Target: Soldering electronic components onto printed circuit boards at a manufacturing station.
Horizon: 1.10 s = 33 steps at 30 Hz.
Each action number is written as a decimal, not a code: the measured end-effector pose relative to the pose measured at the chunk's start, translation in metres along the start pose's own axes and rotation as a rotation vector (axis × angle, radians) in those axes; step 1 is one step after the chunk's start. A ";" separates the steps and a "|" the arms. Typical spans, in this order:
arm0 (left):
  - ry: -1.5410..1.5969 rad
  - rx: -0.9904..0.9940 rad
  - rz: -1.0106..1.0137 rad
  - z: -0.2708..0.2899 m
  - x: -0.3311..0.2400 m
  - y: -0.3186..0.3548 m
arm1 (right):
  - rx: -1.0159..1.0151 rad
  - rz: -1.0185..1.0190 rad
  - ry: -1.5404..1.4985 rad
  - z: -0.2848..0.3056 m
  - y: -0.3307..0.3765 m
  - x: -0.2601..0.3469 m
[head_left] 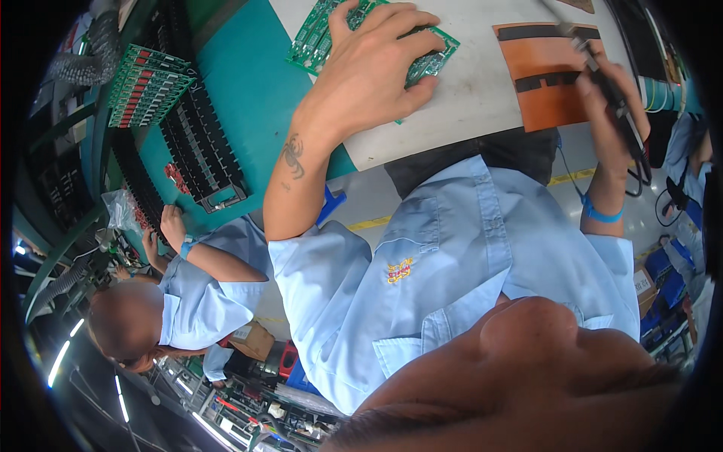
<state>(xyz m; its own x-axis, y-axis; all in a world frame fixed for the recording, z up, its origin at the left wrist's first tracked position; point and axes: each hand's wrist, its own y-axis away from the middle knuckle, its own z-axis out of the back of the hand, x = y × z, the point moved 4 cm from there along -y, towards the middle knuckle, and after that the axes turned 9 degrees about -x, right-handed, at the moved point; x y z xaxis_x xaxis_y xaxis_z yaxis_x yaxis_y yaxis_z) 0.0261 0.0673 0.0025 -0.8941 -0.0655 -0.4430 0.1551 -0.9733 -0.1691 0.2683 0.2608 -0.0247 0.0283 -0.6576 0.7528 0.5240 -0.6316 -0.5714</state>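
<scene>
"Circuit board (315,38), the green one: where does it lie?"

"At twelve o'clock, mostly over the white sheet (482,98), partly hidden by the left hand (380,68)."

"How does that hand stand?"

"Fingers parted and bent over the board; whether they grip it or merely rest there, I cannot tell."

"And the right hand (617,109)?"

"At two o'clock, fingers curled round a black-handled tool (608,87), its metal end toward eleven. It hovers by an orange sheet (546,59) bearing black strips."

"Further off?"

"More green boards (147,90), standing in a row at ten o'clock"
</scene>
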 end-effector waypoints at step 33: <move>-0.235 -0.013 0.487 0.043 0.043 0.027 | 0.246 -0.071 -0.147 -0.033 0.018 0.035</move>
<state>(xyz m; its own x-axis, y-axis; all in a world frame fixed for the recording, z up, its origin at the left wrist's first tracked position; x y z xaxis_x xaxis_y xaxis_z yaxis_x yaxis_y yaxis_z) -0.0260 0.0287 0.0171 -0.7869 -0.5576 -0.2643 0.5792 -0.8152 -0.0043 0.2511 0.2128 -0.0193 0.0974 -0.5375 0.8376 0.7194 -0.5435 -0.4324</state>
